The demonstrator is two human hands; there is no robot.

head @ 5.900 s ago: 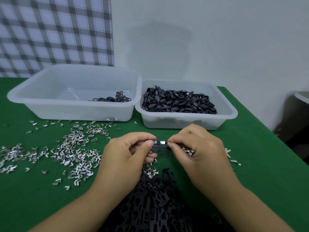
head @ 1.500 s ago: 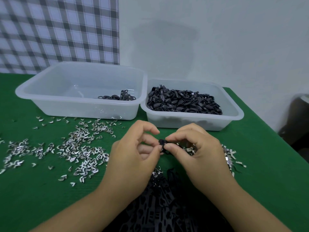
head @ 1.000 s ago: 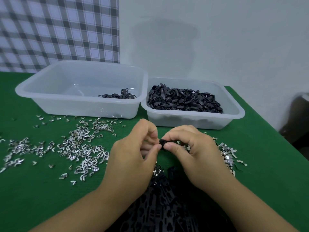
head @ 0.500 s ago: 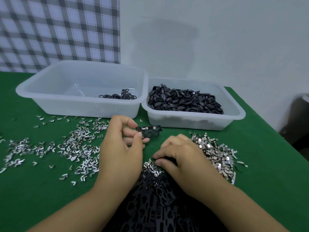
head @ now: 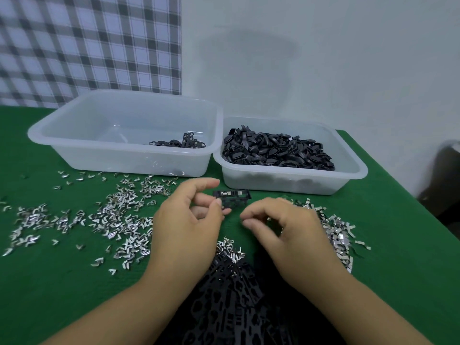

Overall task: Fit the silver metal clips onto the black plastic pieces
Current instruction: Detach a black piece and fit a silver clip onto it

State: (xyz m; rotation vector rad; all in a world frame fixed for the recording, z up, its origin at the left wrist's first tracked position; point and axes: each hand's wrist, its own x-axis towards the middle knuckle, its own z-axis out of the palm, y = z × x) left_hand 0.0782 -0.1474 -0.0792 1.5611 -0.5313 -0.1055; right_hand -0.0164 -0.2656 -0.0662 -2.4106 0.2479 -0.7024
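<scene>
The left hand [head: 189,220] pinches a black plastic piece [head: 232,198] between thumb and fingers [head: 200,183], holding it above the green desk [head: 49,282] near the middle of the view. Silver bits show along its top edge. The right hand [head: 291,230] hovers at the piece's 4 o'clock, its thumb and forefinger curled close together; I cannot tell whether they clamp a clip. Loose silver clips [head: 119,220] lie scattered at 9 o'clock of the hands, a denser clip heap [head: 336,230] at 3 o'clock, and a black strip pile [head: 229,295] at 6 o'clock. At 12 o'clock stand 2 clear tubs: the left tub [head: 74,148] holds few black pieces, the right tub [head: 348,175] many.
</scene>
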